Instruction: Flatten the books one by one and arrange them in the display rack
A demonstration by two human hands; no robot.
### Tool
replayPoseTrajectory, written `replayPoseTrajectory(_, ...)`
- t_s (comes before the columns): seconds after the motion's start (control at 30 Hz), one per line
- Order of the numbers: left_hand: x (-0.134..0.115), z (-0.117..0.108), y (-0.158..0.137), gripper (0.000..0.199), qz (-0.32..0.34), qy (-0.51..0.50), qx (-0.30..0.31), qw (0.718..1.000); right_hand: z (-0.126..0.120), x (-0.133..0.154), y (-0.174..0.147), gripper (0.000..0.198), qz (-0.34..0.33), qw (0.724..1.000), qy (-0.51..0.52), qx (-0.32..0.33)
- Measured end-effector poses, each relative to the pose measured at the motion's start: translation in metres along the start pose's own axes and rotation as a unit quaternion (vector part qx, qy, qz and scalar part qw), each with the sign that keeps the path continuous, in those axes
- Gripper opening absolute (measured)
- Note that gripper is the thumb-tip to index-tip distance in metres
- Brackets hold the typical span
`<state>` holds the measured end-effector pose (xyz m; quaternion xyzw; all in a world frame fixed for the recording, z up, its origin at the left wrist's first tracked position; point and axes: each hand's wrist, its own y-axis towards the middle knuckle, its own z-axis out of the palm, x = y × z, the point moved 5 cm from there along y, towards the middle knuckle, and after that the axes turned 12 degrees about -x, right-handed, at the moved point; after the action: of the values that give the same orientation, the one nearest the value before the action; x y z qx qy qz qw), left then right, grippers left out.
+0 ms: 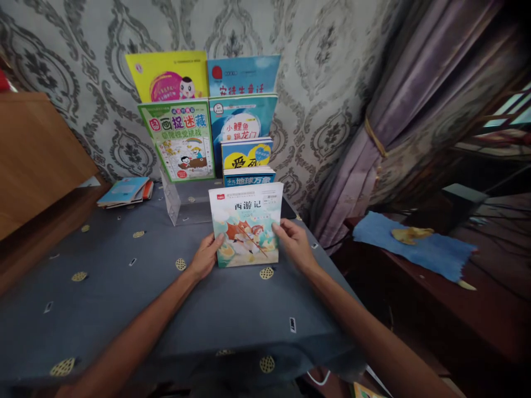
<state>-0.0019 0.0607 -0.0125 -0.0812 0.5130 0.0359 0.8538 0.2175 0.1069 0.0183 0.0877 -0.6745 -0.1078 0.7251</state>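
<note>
Between my two hands a white picture book (249, 235) with red Chinese characters in a corner label and an illustrated cover stands nearly upright, its front facing me. My left hand (206, 255) grips its lower left edge, thumb on the cover. At the right edge my right hand (295, 243) holds it, thumb also in front. Just behind is a clear tiered book rack (188, 203). On its tiers are a green book (180, 141), a yellow book (168, 74), a blue book (244, 72), a teal book (244, 119), a yellow-and-blue book (248, 155) and a dark blue book (249, 178).
A small stack of booklets (124, 192) lies at the back left of the cloth-covered table (157, 293). A wooden panel (39, 160) stands on the left. To the right hang tied curtains (357, 149), with a blue cloth (381, 235) on a lower surface.
</note>
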Motion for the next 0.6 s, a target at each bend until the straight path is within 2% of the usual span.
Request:
replayPoseTrajectory(0.1,0.006,-0.004,-0.001,0.062,-0.030,-0.006,-0.023,0.999,0.000,-0.008,-0.007,0.041,0.042,0.998,0.021,-0.030)
replayPoseTrajectory(0.23,0.015,-0.016,0.001,0.059,-0.056,0.026,-0.087,0.994,0.005,-0.024,-0.018,0.049,0.121,0.990,0.043,-0.053)
replayPoseTrajectory(0.33,0.016,-0.024,0.006,0.058,-0.009,0.048,-0.127,0.991,0.009,-0.031,-0.025,0.052,0.145,0.988,0.028,-0.044)
replayPoseTrajectory(0.43,0.013,-0.031,0.009,0.060,0.056,0.065,-0.156,0.984,0.011,-0.034,-0.027,0.054,0.139,0.990,-0.011,-0.029)
replayPoseTrajectory(0.5,0.013,-0.035,0.008,0.061,0.072,0.106,-0.177,0.976,0.012,-0.034,-0.026,0.055,0.130,0.991,-0.033,-0.019)
replayPoseTrajectory(0.6,0.011,-0.038,0.007,0.059,0.098,0.179,-0.165,0.965,0.011,-0.037,-0.023,0.056,0.116,0.991,-0.060,-0.007)
